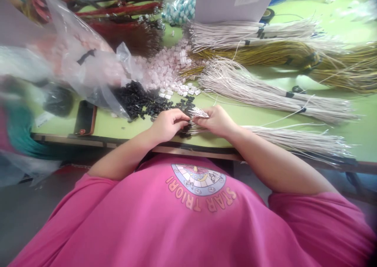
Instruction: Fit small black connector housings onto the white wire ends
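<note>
My right hand [218,121] is closed around a bundle of white wires [198,113], whose tips stick out past the thumb and fingers toward the left. Those wires trail back under my wrist to a longer spread of white wires [300,139] along the table's front edge. Thumb and fingers of my left hand [171,124] are pinched together right beside the wire tips; whatever is between them is too small to make out. Small black plastic connector housings [135,102] lie heaped behind and left of my left hand, some of them around the wire tips.
Behind the black pieces spreads a pile of pale pink-white connector housings [165,68], partly under a clear plastic bag [88,58]. Tied white wires [253,86] and yellow wires [279,56] lie behind my right hand. A dark phone-like case [85,117] and green wires [20,121] are at left.
</note>
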A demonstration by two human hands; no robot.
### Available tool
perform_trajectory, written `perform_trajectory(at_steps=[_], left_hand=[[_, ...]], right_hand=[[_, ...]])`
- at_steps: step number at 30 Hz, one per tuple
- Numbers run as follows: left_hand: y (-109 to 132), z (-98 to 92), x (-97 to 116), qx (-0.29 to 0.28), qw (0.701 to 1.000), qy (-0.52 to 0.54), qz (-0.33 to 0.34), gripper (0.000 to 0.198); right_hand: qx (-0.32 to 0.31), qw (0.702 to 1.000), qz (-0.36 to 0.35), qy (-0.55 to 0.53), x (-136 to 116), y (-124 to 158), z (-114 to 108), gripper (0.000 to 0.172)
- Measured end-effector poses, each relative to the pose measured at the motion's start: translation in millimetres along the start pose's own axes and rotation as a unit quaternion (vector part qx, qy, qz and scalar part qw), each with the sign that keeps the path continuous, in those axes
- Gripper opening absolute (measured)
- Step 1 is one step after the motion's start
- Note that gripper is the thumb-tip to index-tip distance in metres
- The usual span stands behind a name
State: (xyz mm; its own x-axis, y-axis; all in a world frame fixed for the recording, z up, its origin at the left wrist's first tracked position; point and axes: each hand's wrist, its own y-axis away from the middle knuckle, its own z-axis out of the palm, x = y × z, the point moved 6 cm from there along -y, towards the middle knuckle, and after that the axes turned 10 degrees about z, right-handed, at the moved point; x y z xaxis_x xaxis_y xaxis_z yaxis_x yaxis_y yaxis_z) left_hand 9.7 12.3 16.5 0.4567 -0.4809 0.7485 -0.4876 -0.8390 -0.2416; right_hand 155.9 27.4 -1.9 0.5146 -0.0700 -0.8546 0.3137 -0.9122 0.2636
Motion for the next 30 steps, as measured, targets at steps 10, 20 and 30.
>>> perform_trajectory(at_steps=[10, 20, 30], left_hand=[[21.1, -12.6, -2.5, -0.027, 0.989, -0.136, 0.054, 0.022], [131.0, -99.9, -69.2, 0.047, 0.877, -0.415, -0.239, 0.028], [101.6, -100.9, -86.9, 0.036, 0.917, -0.335, -0.214, 0.02]], right_hand=[[0.029, 0.998, -0.042, -0.03, -2.2, -0.1, -5.5, 0.028], [0.015, 0.993, 0.066, -0.094, 15.6, -3.1, -6.2, 0.034], [-0.018, 0.993, 0.065, -0.097, 11.5, -1.9, -3.9, 0.013]])
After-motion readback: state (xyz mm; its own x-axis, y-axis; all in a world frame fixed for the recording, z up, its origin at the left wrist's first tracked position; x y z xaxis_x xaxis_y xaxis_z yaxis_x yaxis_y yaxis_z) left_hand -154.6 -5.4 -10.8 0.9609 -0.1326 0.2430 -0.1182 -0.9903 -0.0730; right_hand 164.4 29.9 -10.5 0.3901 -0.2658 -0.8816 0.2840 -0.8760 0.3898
